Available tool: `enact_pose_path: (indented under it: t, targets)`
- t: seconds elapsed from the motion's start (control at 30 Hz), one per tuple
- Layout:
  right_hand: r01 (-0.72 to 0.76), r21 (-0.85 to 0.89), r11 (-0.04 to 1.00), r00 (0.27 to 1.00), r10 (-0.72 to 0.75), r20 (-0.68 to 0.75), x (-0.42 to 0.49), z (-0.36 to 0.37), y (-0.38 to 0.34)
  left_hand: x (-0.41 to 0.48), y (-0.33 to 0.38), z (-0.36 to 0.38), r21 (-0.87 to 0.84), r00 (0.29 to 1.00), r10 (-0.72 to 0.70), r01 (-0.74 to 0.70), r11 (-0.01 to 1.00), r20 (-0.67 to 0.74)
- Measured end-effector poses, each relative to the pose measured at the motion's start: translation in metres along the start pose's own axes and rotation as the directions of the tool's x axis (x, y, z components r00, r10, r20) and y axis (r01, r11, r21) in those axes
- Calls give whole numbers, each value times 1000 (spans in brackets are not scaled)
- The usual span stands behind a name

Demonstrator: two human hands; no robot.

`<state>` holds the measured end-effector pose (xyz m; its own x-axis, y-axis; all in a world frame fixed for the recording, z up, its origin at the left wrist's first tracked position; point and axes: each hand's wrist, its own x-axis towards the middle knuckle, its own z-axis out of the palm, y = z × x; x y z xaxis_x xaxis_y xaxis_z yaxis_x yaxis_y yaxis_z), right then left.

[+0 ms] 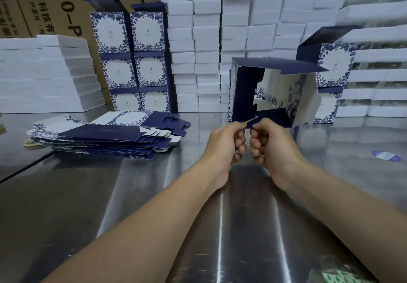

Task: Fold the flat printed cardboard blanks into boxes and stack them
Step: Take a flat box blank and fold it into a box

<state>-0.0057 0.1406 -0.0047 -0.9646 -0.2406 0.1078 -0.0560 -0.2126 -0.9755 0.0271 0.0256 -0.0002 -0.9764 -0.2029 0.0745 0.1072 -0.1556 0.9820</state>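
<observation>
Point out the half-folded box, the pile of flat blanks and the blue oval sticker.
half-folded box (279, 92), head view, on its white inner wall.
pile of flat blanks (99, 132), head view, on the top blank's dark blue panel.
blue oval sticker (385, 155), head view, on its middle.

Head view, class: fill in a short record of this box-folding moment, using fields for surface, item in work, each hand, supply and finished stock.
surface: shiny metal table
item in work: half-formed box, open toward the camera, top flap out
left hand: pinches the box's near bottom flap
right hand: pinches the same flap edge, beside the left
supply: pile of flat blanks, left on the table
finished stock: folded boxes stacked at back left; more at right
background: white cartons stacked behind
</observation>
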Motion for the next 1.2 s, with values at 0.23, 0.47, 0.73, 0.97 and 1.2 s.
enact_pose_path:
  t: [0.23,0.47,0.73,0.97,1.2]
  targets:
    - [4,15,1000,997,-3,-71,4,1,3,6,-7,-3,-32,999,-31,29,999,-42]
    - [-34,95,995,986,49,-160,4,-2,-1,8,-4,-6,-135,991,-43,25,991,-130]
    - [-73,79,994,996,77,-49,1,0,0,2,-1,-4,-91,996,-31,24,996,-79]
    - [-53,91,994,995,60,-80,-2,4,-4,9,-2,-2,-140,996,-22,10,990,-84]
    - [-5,40,999,966,15,-258,2,5,-5,14,-5,-8,-116,988,-31,13,993,-153]
